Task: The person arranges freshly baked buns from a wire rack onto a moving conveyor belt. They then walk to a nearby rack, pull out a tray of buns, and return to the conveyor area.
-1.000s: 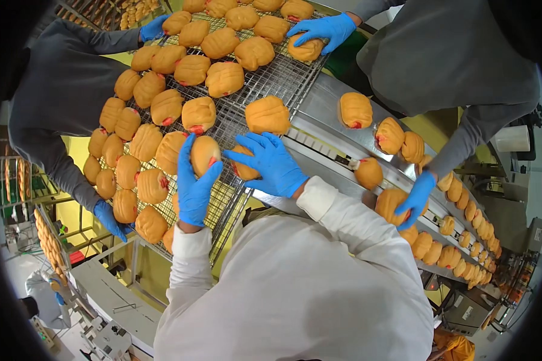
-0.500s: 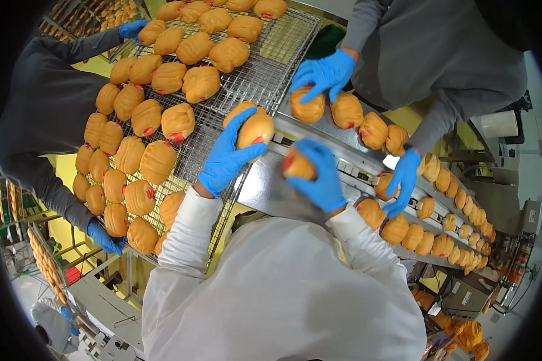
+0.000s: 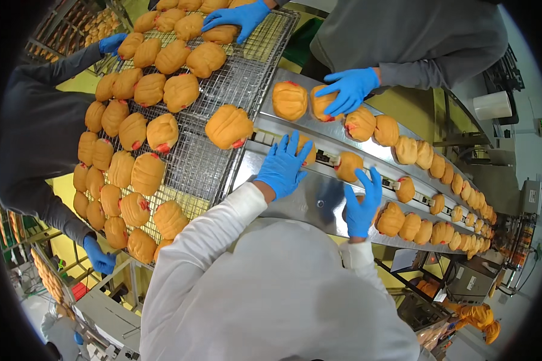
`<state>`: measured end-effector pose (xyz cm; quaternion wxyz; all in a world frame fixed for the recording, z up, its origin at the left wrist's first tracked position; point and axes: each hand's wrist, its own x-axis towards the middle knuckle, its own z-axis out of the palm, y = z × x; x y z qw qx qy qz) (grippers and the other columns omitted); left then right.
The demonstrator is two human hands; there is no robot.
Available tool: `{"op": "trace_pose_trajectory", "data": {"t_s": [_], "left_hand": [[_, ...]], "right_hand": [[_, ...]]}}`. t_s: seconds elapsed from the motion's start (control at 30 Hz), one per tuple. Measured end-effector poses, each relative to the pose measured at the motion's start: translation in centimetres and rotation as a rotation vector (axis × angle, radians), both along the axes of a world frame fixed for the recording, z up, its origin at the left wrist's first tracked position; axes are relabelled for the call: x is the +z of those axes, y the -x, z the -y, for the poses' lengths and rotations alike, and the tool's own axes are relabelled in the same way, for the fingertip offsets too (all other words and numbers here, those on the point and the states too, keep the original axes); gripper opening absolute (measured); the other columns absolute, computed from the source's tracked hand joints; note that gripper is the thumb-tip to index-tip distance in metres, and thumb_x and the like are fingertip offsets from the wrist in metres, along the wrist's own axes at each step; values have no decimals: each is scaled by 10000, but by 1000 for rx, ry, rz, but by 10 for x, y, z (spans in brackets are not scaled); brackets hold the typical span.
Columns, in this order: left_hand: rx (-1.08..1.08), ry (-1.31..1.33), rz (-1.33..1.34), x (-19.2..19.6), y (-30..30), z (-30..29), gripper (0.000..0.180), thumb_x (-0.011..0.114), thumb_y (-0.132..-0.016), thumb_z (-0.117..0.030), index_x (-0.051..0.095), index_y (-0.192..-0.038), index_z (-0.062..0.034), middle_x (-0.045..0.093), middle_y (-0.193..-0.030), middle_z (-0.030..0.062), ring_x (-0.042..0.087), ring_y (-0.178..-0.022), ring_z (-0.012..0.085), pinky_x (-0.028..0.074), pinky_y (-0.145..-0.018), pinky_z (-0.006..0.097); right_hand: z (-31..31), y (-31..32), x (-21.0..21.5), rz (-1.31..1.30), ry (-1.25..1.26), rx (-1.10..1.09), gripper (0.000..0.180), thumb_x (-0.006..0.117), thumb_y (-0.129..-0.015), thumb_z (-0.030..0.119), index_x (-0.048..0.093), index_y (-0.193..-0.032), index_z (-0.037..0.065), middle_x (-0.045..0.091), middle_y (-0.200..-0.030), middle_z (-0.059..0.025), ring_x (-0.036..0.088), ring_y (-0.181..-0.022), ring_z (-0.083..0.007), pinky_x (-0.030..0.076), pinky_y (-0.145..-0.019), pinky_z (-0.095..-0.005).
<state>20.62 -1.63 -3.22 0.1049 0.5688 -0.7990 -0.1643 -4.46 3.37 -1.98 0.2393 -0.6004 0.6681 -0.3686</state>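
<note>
My left hand [image 3: 281, 169], in a blue glove, reaches over the near end of the conveyor with its fingers spread. A golden bun [image 3: 308, 151] on the belt lies just beyond its fingertips, partly covered. My right hand [image 3: 362, 206], gloved too, is open beside the near row, thumb and fingers apart. Behind it a bun [image 3: 376, 215] is mostly hidden; whether they touch I cannot tell. Another bun [image 3: 347, 166] sits on the belt between my hands. One large bun with red filling [image 3: 229, 127] rests at the right side of the wire rack [image 3: 223, 90].
Rows of buns cover the rack's left part. Across the conveyor, a co-worker has one gloved hand [image 3: 242, 19] on a rack bun and the other [image 3: 350, 91] on a far-row bun. Another person's gloved hand [image 3: 99, 256] is by the rack's near left corner.
My left hand has left the rack and moved right to the belt. My right hand no longer carries a bun and has moved right. The co-worker's hands have shifted left.
</note>
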Motion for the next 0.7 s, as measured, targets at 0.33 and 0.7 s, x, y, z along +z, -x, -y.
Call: {"op": "trace_pose_trajectory", "data": {"t_s": [0.33,0.7], "left_hand": [[256,19,222,56,-147,13,847,810,-820,-328,428,-1567,-212,395,-1584,209,388,-1466,416,289,-1194,604],[413,74,-8,17,-160,5,962,899,-703,-363,430,-1511,-136,447,-1478,202,505,-1288,418,460,-1040,519]], "right_hand": [[-73,2,-12,-337,-156,117,814,889,-652,193,613,-1417,151,474,-1528,-221,427,-1415,-440,352,-1151,-528],[25,-138,-50,-178,170,636,672,817,-776,301,623,-1402,154,522,-1504,-188,487,-1381,-417,403,-1106,-518]]}}
